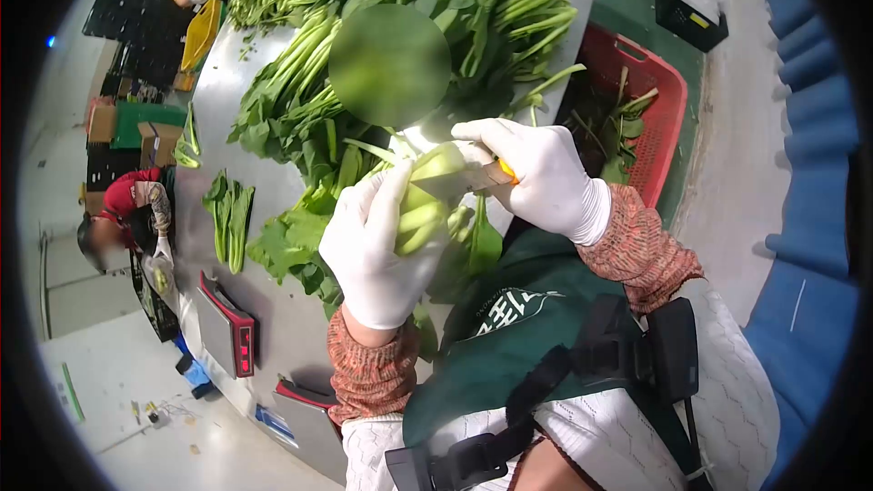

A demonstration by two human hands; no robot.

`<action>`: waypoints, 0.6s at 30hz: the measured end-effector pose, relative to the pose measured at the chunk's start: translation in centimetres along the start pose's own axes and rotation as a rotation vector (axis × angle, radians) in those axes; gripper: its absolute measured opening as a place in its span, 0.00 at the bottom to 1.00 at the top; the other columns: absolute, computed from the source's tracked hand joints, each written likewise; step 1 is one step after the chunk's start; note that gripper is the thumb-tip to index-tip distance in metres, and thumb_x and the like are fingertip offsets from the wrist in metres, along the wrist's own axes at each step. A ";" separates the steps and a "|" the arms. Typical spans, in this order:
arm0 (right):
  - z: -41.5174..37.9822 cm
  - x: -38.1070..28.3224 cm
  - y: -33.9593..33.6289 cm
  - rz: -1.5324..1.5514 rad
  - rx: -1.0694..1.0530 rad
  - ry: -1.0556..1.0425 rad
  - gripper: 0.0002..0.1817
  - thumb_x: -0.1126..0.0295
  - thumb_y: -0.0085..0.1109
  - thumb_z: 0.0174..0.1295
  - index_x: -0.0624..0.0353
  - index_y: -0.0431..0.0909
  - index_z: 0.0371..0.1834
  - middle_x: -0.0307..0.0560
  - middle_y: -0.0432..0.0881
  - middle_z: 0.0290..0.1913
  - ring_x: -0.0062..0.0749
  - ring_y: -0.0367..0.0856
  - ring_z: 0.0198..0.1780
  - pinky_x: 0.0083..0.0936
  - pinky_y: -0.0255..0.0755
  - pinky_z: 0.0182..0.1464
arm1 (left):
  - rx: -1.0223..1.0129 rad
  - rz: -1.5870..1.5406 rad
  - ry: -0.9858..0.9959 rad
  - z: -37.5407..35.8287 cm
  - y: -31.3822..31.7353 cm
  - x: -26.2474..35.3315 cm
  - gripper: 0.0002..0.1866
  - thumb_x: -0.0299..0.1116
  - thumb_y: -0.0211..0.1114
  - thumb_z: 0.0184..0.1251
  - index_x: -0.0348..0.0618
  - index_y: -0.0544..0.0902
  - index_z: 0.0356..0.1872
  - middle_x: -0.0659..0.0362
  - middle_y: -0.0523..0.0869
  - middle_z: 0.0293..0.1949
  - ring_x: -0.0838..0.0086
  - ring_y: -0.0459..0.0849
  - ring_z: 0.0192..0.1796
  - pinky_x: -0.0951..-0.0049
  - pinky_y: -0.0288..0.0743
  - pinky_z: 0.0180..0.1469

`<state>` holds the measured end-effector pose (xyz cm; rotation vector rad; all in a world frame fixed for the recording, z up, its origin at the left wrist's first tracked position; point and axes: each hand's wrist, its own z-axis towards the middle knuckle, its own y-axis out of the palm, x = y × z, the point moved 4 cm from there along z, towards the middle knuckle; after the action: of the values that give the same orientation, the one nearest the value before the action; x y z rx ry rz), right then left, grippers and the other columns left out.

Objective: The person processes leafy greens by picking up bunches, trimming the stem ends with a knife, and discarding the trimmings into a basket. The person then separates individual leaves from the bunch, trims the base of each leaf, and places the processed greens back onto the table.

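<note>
- Standing at the steel table (pixel 209 91), I have its metal top ahead of me and off to my left. The blade work goes best, I judge, with my elbows in and the cut held up off the metal.
- A big heap of leafy greens (pixel 291 82) spreads over the table's far part, stems and leaves in crossed layers; a round blurred patch hides some of it.
- The red crate (pixel 668 118) stands just beside the table on my right, loose leaves and stems inside.
- A red-trimmed scale (pixel 244 350) sits toward the table's left edge, red digits lit.
- A small bundle of leafy stems (pixel 227 223) lies on bare metal between scale and heap.
- My white-gloved hands are close together before my apron, both clamped: the left hand (pixel 368 245) wraps the stems, the right hand (pixel 550 168) is closed on a knife. To do this well, I'd grip firmly, tuck my left fingertips out of the blade's line and make short, controlled strokes.
- The bunch (pixel 420 218) is up in my left hand, above the table's near edge. Its stems are thick, smooth and pale green; they look firm and juicy, so they should cut cleanly but might slip against the glove.
- The knife (pixel 473 179) has a thin silver blade lying across the stems and an orange patch by my fingers. With the glare, I cannot tell whether its edge has bitten in.
</note>
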<state>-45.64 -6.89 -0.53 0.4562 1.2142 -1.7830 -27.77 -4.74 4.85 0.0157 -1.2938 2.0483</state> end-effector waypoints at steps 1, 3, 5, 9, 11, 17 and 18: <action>-0.3 0.5 -0.4 -0.010 -0.010 0.041 0.16 0.76 0.66 0.58 0.58 0.80 0.51 0.49 0.85 0.36 0.48 0.86 0.36 0.32 0.79 0.37 | -0.020 -0.025 0.015 0.3 0.2 0.4 0.23 0.22 0.75 0.44 0.37 0.84 0.48 0.51 0.86 0.41 0.58 0.85 0.41 0.65 0.79 0.46; -0.7 3.1 -0.9 -0.014 0.006 0.125 0.15 0.76 0.63 0.61 0.57 0.79 0.51 0.48 0.85 0.33 0.46 0.86 0.35 0.32 0.79 0.36 | -0.062 0.000 0.004 0.8 0.6 0.9 0.23 0.21 0.75 0.47 0.37 0.85 0.49 0.51 0.87 0.42 0.59 0.86 0.42 0.66 0.79 0.48; -2.2 10.2 0.2 -0.112 -0.005 0.362 0.13 0.76 0.57 0.65 0.59 0.79 0.52 0.48 0.84 0.27 0.39 0.86 0.29 0.28 0.78 0.36 | -0.008 -0.095 0.043 1.8 0.6 1.2 0.22 0.21 0.74 0.48 0.36 0.85 0.50 0.51 0.88 0.44 0.60 0.87 0.43 0.68 0.80 0.48; -0.8 8.1 -3.4 0.293 0.096 0.467 0.09 0.69 0.58 0.70 0.62 0.83 0.47 0.44 0.83 0.23 0.18 0.83 0.25 0.19 0.75 0.31 | -0.001 -0.299 -0.051 3.2 -0.3 0.6 0.23 0.18 0.73 0.50 0.34 0.85 0.51 0.50 0.89 0.47 0.69 0.88 0.45 0.73 0.80 0.50; 0.9 6.3 -4.8 0.505 0.021 0.430 0.11 0.68 0.58 0.71 0.63 0.83 0.50 0.38 0.85 0.30 0.14 0.80 0.32 0.16 0.75 0.38 | 0.049 -0.425 -0.036 4.2 -0.3 0.3 0.23 0.18 0.72 0.50 0.32 0.85 0.52 0.52 0.90 0.46 0.72 0.88 0.45 0.74 0.79 0.51; 4.7 -1.0 -6.3 0.656 -0.044 -0.053 0.21 0.62 0.72 0.61 0.63 0.82 0.53 0.42 0.84 0.43 0.22 0.81 0.43 0.21 0.75 0.47 | -0.087 -0.781 -0.318 5.1 0.5 1.4 0.20 0.18 0.72 0.51 0.34 0.85 0.49 0.60 0.88 0.42 0.81 0.83 0.41 0.78 0.78 0.47; 5.1 -1.5 -6.1 0.462 0.041 -0.236 0.23 0.60 0.74 0.59 0.63 0.82 0.51 0.45 0.84 0.41 0.25 0.82 0.41 0.22 0.76 0.45 | -0.074 -0.775 -0.346 5.0 1.0 1.4 0.19 0.18 0.72 0.52 0.34 0.84 0.48 0.61 0.88 0.41 0.82 0.83 0.40 0.79 0.77 0.46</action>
<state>-49.04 -9.96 6.16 0.4885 0.8288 -1.4191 -31.03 -8.17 7.06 0.7470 -1.2875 1.3568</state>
